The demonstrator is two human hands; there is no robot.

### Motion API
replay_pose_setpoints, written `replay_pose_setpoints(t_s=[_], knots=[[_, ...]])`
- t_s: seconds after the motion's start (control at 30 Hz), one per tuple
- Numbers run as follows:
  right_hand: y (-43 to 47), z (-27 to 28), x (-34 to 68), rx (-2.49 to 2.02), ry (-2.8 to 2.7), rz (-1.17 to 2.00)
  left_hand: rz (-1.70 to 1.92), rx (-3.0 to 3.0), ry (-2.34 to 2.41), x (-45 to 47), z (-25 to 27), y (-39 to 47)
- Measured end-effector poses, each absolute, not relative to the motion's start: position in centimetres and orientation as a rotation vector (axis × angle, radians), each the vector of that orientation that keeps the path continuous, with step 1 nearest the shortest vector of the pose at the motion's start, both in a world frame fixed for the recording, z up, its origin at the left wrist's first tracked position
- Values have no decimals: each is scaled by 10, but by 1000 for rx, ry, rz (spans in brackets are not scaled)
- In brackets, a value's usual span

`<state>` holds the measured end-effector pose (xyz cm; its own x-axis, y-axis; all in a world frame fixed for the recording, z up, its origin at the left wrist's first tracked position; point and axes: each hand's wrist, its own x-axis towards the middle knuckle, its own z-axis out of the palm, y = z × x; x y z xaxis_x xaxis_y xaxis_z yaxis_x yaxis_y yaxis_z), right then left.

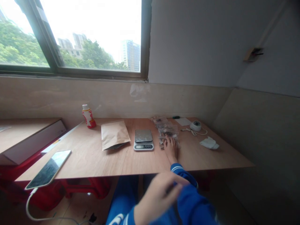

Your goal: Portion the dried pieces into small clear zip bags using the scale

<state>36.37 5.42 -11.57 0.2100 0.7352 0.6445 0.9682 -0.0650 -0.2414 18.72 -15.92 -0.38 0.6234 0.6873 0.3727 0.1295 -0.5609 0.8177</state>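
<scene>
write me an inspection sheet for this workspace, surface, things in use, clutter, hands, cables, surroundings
Surface: pale wooden table.
Things in use: scale between paper bag and plastic bags.
Clutter: bottle, crumpled tissue, white round device; phone overhanging the front edge.
Hands: right hand on the plastic bags; left hand blurred, near the right sleeve, grip unclear.
Cables: white cord plugged into the phone; another beside the device.
Surroundings: window and wall behind, red stools below.

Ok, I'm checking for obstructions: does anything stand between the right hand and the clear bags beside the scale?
Nothing visible does: the right hand lies over the near end of the clear bags, apparently touching them. The scale sits to their left, not in between.
</scene>
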Motion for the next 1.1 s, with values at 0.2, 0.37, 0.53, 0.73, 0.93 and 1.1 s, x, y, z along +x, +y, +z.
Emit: replay_pose_setpoints(t_s=[0.2,0.37,0.53,0.73,0.93,1.1], knots=[[30,-105,360,-1836,-1621,-428,1484,1754,1854,59,-21,-24],[25,-103,359,-1860,-1617,-414,1090,1485,2479,0,-59,5],[26,-103,359,-1875,-1623,-429,1007,1565,2388,-24,-72,26],[28,-102,358,-1906,-1624,-446,1464,1674,2076,-42,-46,41],[29,-104,359,-1910,-1623,-464,1857,1902,1976,-23,29,42],[30,-105,360,-1901,-1622,-459,2068,1612,1725,-6,66,49]])
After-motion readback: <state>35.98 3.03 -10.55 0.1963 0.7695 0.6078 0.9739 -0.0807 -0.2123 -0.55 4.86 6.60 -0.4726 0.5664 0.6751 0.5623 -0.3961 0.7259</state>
